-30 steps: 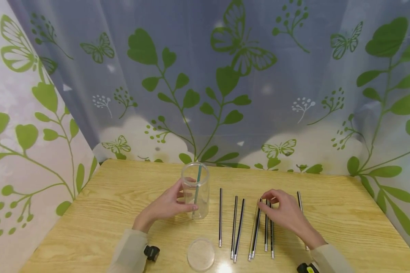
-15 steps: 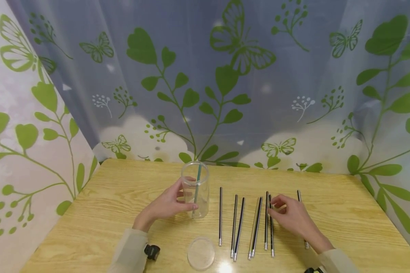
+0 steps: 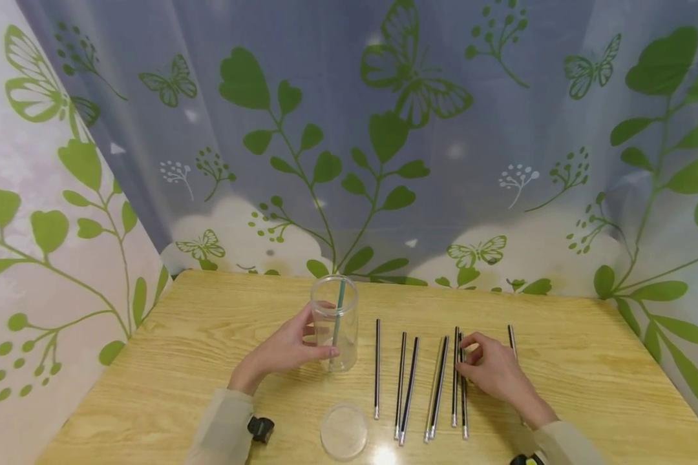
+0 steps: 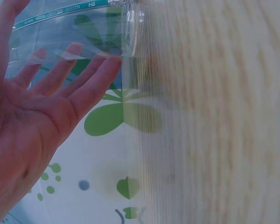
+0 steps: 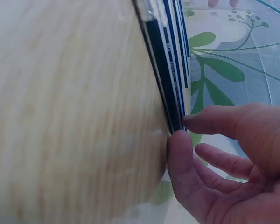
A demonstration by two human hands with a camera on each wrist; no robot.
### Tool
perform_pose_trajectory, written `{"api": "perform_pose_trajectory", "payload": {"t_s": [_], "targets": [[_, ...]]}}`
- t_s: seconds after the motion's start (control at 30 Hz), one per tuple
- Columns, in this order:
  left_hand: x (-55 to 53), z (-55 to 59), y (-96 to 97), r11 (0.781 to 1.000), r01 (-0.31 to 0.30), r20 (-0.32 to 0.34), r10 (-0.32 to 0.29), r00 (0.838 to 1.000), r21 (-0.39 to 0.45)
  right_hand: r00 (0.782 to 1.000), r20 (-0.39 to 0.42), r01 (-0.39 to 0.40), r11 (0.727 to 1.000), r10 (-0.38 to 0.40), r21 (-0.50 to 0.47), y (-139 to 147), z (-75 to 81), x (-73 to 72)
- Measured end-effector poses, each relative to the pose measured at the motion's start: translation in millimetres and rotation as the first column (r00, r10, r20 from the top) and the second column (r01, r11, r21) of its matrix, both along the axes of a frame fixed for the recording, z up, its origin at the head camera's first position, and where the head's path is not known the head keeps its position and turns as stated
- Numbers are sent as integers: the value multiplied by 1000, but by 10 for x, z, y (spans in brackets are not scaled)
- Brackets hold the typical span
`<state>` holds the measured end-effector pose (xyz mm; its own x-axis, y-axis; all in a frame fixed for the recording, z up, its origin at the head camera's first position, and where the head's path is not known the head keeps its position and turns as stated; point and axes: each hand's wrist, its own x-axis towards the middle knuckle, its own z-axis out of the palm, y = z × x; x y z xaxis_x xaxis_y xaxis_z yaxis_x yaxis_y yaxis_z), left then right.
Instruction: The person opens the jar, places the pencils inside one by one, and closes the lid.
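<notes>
My left hand holds a clear plastic jar that stands upright and uncapped on the table, thumb at the near side and fingers behind. Inside the jar leans a teal pencil marked HB. Over to the right, my right hand pinches the far end of a dark striped pencil with thumb and fingertips; its silver eraser end points toward me. Another dark pencil lies right beside it on the left.
Several more dark pencils lie in a loose row between jar and right hand. One pencil lies partly behind the right hand. A round clear lid is near the front of the wooden table. A patterned curtain hangs behind.
My right hand has moved right from a pair of pencils, then settled at the far end of the dark pencil it pinches. The left hand and jar have stayed put.
</notes>
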<state>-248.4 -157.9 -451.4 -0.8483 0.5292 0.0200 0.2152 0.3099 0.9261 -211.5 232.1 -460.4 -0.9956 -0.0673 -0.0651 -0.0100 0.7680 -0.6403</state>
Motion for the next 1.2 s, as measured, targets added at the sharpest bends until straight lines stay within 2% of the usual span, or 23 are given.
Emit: {"api": "perform_pose_trajectory", "payload": {"t_s": [0.17, 0.4, 0.93, 1.2], "targets": [[-2, 2, 2, 1000, -1, 10, 1, 1000, -1, 998, 54, 24, 997, -21, -69, -5, 21, -9], [-13, -9, -5, 1000, 13, 3, -13, 1000, 5, 995, 101, 34, 995, -25, -90, 25, 37, -33], [3, -17, -3, 1000, -6, -1, 6, 1000, -12, 994, 96, 48, 998, -43, -49, 8, 14, -50], [-3, -16, -5, 1000, -5, -5, 5, 1000, -9, 989, 136, 67, 994, -55, -87, 42, 55, -65]]}}
